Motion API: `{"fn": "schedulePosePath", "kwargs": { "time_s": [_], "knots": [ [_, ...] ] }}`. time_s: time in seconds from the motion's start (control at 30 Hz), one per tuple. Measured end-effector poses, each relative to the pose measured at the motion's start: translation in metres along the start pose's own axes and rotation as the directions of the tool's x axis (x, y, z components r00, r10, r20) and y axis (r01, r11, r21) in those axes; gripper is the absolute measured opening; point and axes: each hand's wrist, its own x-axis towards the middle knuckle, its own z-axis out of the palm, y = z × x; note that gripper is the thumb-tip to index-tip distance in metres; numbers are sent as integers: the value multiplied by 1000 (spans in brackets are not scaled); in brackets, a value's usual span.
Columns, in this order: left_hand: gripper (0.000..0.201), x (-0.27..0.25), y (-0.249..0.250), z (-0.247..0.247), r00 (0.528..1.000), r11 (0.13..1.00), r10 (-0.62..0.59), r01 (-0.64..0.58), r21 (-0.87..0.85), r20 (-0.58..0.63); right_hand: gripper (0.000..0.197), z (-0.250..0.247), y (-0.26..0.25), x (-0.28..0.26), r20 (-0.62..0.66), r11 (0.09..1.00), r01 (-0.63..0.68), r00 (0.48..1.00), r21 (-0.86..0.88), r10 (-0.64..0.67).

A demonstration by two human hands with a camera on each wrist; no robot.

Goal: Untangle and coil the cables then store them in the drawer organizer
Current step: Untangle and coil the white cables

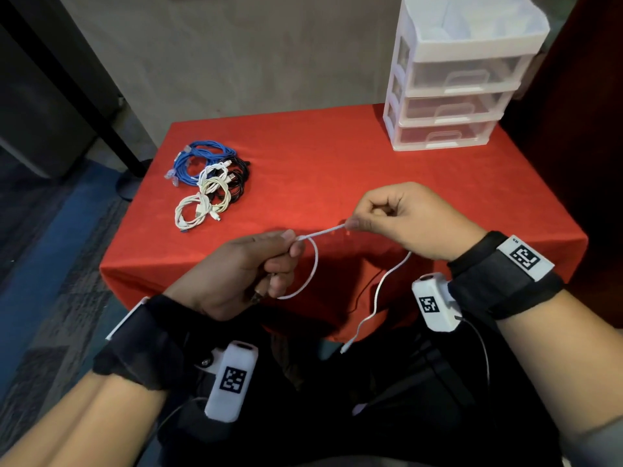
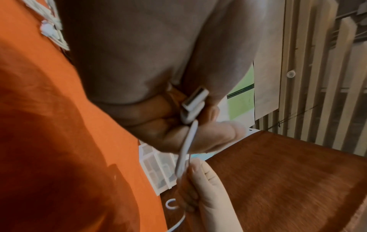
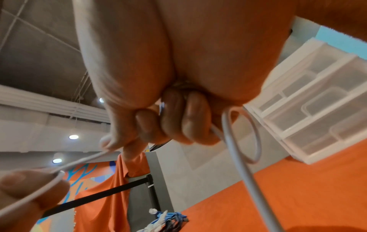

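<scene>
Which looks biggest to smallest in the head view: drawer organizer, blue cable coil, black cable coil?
1. Drawer organizer, clearly largest.
2. Blue cable coil.
3. Black cable coil, though white cables cover part of it, so its rank below blue is unsure.

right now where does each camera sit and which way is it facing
Head: worn on the head, looking forward and down at the red table; both forearms, left hand and right hand show, stretching a white cable.
Left wrist: under the left hand, looking along its fingers, which grip the cable's plug.
Right wrist: under the right hand, looking up along its curled fingers toward the ceiling.
Shared: all three show the white cable and the drawer organizer.
</scene>
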Motion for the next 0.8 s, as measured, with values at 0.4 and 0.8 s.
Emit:
{"fn": "schedulePosePath", "kwargs": {
  "time_s": [0.4, 0.8],
  "knots": [
    [28, 16, 0, 4, 979, 950, 178, -198, -241, -104, 33, 6, 27, 6, -248, 1000, -4, 969, 21, 9],
    [31, 41, -11, -2, 831, 889, 373, -448, -98, -413, 16, 90, 19, -27, 258, 985, -83, 959, -150, 120]
  ]
}}
